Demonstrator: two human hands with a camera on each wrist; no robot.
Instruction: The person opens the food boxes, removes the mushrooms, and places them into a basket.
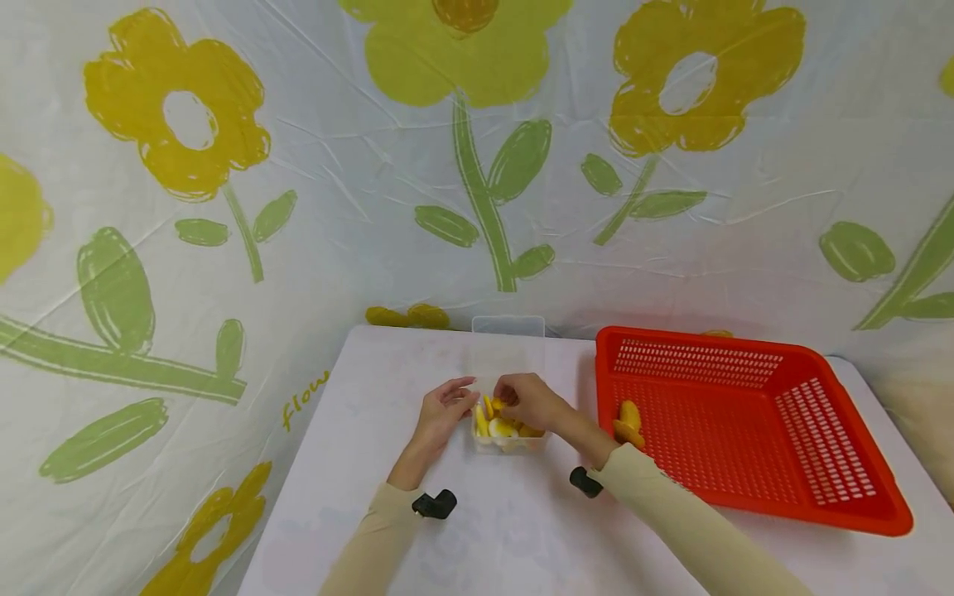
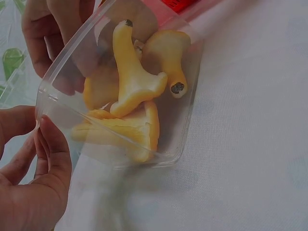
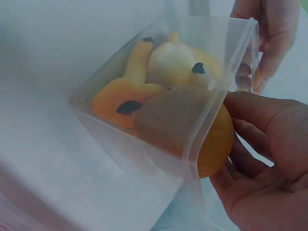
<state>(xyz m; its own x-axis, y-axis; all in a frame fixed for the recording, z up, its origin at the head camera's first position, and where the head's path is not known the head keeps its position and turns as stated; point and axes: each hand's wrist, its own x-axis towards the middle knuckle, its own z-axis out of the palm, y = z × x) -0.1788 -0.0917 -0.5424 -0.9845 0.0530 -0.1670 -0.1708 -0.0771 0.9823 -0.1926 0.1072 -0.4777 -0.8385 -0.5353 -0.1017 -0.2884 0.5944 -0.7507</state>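
A clear plastic box point(image 1: 510, 445) holds several yellow mushrooms point(image 1: 503, 428), some with dark stem ends in the wrist views. With thumb and finger, my left hand point(image 1: 440, 414) pinches the box's left edge; the left wrist view shows this pinch on the rim point(image 2: 42, 98). My right hand point(image 1: 531, 401) reaches over the box from the right, fingers curled down at a mushroom point(image 1: 497, 405) inside. In the right wrist view, thumb and fingers of the right hand point(image 3: 274, 149) come up to a round brownish-orange cap point(image 3: 216, 144) at the opening; its fingertips are partly hidden.
To the right stands a large red plastic basket point(image 1: 745, 503), with mushrooms point(image 1: 630, 416) at its left side. The box's clear lid point(image 1: 508, 327) stands open behind it. A flower-patterned cloth hangs behind the white table point(image 1: 507, 530).
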